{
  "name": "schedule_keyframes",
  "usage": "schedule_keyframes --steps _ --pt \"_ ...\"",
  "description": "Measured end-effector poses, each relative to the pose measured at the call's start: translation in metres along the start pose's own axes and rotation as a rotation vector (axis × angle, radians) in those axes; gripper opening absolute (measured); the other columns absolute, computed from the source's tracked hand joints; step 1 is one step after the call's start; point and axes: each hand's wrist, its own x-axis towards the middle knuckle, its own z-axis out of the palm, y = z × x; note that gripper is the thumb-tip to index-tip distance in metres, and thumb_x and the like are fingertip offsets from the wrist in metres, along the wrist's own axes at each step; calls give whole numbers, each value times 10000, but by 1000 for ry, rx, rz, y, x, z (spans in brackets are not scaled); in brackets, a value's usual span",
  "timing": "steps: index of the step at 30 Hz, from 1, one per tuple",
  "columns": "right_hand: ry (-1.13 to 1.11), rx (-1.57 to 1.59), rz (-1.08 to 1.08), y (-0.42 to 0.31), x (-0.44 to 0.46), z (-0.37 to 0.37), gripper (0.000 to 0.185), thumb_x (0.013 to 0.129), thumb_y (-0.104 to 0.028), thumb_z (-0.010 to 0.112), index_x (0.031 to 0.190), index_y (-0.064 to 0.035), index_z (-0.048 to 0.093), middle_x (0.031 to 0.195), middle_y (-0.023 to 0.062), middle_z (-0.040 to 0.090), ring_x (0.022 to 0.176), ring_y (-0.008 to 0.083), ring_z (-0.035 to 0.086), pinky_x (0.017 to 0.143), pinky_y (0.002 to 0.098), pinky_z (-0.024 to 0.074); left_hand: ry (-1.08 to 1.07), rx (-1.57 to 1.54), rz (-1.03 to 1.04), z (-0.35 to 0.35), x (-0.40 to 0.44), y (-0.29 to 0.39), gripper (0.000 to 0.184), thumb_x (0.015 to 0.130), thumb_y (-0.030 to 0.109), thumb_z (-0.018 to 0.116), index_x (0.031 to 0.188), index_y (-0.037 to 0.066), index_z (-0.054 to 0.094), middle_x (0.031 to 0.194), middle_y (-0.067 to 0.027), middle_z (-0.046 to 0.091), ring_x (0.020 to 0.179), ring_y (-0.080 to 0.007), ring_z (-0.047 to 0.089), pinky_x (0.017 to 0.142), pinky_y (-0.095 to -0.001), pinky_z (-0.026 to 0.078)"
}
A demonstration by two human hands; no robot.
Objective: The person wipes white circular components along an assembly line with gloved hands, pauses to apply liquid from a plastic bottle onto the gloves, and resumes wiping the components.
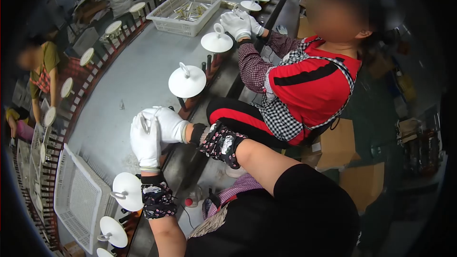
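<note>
My left hand (pixel 144 145), in a white glove, reaches up from below at the near edge of the grey work surface. My right hand (pixel 166 123), gloved too, comes in from the right and meets it. Fingers of both are closed together. Between the gloves shows a pale curved edge, like the rings on the nearby pieces; whatever they hold is mostly covered. A white disc with a ring on top (pixel 187 82) stands on a dark holder just beyond my hands. Another ringed disc (pixel 128 191) is tilted beside my left wrist.
A co-worker's gloved hands (pixel 240 24) are over the line further along, near a white basket (pixel 185 26) of small slender parts. Another white basket (pixel 78 200) lies at left. Discs on posts (pixel 86 57) curve along the far edge, where another person stands. Cardboard boxes (pixel 338 145) stand at right.
</note>
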Motion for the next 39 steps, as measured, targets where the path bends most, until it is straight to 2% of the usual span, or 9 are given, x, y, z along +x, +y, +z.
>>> schedule_keyframes --steps 5,9,12,18,22,24,29,33,39 --pt "197 -125 -62 -27 -38 36 407 915 -191 633 1271 3 675 1374 202 648 1357 410 564 1231 536 388 278 -48 115 -1 -59 -30 396 1002 97 652 1370 -49 668 1441 -220 664 1447 -397 539 1252 -487 374" --pt "134 -78 -65 -50 -86 33 526 959 -245 602 1433 -16 579 1445 183 595 1448 373 493 1275 549 314 497 35 281 13 -122 -24 430 1074 204 549 1469 52 624 1617 -198 509 1569 -500 321 1289 -607 254" --pt "-50 -285 0 -48 -100 0 577 929 -221 620 1455 7 555 1457 196 576 1452 393 473 1306 564 234 223 220 320 20 -169 -3 577 1033 163 605 1568 -8 469 1631 -230 460 1577 -502 309 1293 -625 223" --pt "420 -375 204 11 -50 -11 511 849 -250 685 1311 -33 643 1400 185 591 1405 378 492 1236 579 306 70 -10 258 31 -121 41 724 993 166 692 1604 -76 386 1644 -297 414 1576 -472 324 1309 -576 218" --pt "217 -498 114 27 -10 3 400 898 -397 637 1218 -161 680 1338 63 641 1368 257 553 1227 529 328 194 51 215 29 -38 29 572 1016 219 666 1493 -61 521 1504 -301 548 1446 -453 482 1248 -514 325" --pt "111 -313 76 21 -7 -6 463 894 -381 643 1290 -147 696 1383 132 638 1379 320 554 1240 527 350 141 -3 209 23 -9 18 449 1010 212 669 1372 -47 609 1381 -276 626 1340 -449 552 1196 -516 376" --pt "-81 -3 7 14 5 6 362 851 -318 743 1126 -93 677 1093 159 718 1039 371 712 904 433 571 63 -246 18 9 -6 -8 452 946 276 763 1288 -13 701 1287 -213 709 1223 -406 664 1140 -460 478" --pt "249 -55 -152 -6 -11 44 331 878 -262 692 1137 -57 717 1162 159 728 1120 386 681 1059 504 507 293 -67 133 0 -41 -33 413 947 220 751 1298 6 711 1352 -217 698 1334 -414 620 1220 -500 416" --pt "175 -87 -75 -55 -72 59 421 969 -248 606 1336 -54 676 1456 175 602 1436 407 489 1249 542 343 418 41 112 -2 -122 -30 491 1042 197 565 1463 -55 579 1578 -293 488 1539 -513 347 1299 -592 214"
